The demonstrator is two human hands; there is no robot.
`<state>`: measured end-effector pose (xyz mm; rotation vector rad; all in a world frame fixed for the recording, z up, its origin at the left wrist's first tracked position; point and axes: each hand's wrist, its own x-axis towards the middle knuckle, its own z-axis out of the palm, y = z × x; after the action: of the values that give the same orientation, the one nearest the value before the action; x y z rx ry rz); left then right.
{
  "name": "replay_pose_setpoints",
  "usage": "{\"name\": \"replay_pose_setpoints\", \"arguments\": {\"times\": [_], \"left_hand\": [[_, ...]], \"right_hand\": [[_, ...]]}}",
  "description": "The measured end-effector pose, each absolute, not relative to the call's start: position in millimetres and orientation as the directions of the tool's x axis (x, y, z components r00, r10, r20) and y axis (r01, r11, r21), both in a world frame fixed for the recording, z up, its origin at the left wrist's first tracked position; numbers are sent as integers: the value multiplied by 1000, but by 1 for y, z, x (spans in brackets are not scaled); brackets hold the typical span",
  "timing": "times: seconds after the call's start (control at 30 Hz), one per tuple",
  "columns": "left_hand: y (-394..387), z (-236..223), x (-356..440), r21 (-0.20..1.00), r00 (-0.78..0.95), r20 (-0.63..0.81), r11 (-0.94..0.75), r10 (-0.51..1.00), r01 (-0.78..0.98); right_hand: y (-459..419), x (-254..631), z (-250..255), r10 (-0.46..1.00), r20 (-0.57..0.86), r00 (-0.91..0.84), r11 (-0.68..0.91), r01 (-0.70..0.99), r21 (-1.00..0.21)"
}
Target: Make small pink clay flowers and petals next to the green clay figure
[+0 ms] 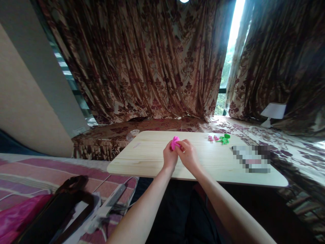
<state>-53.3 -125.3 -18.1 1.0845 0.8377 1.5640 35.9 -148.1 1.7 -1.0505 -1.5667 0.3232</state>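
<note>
Over the middle of the light wooden table (pixel 142 152), a small bright pink piece (pixel 175 142), rounded and perhaps plastic or clay, is held between both hands. My left hand (pixel 170 156) is closed around its lower left side. With thumb and fingers pinched, my right hand (pixel 188 153) grips it from the right. Its exact kind cannot be made out, since the fingers cover part of it. To the right on the tabletop lie green leaf-shaped pieces (pixel 224 139) and small pink flower-like pieces (pixel 213 138).
A blurred-out flat object (pixel 251 159) lies at the table's right. Behind the table's left corner stands a clear container (pixel 133 134). A white lamp (pixel 273 112) is on the ledge at right. A power strip (pixel 111 200) and black bag (pixel 58 210) rest on the striped bed.
</note>
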Motion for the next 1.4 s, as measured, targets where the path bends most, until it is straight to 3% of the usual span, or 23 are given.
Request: {"name": "replay_pose_setpoints", "arguments": {"times": [0.07, 0.17, 0.23, 0.37, 0.53, 0.87, 1.07, 1.2, 1.4], "left_hand": [[-130, -13, -55, 892, -68, 298, -303, 952, -334], [-138, -9, -62, 882, 102, 328, -266, 939, -390], [-140, -8, -66, 878, 215, 307, -189, 927, -440], [-139, -5, -70, 892, 265, 238, -102, 934, -441], [-134, -2, -71, 924, 320, 186, -54, 929, -379], [-135, 0, -64, 939, 99, 237, -202, 967, -277], [-137, 3, -56, 921, -123, 360, -374, 925, -111], [-133, 3, -57, 909, -172, 399, -413, 901, -52], [-129, 5, -64, 889, -187, 457, -451, 870, 76]], "right_hand": [[-153, 33, 2, 744, 668, 24, 590, 446, -673], [-155, 38, 3, 738, 675, -20, 613, 440, -656], [-153, 43, 4, 742, 668, -50, 619, 434, -655], [-149, 55, 10, 762, 637, -119, 616, 437, -655], [-146, 69, 24, 757, 651, -52, 573, 531, -624], [-147, 67, 25, 781, 623, -35, 493, 648, -581], [-145, 57, 16, 798, 602, 12, 496, 553, -669], [-144, 57, 10, 836, 546, 53, 466, 458, -757], [-143, 70, 9, 898, 437, -47, 422, 374, -826]]}}
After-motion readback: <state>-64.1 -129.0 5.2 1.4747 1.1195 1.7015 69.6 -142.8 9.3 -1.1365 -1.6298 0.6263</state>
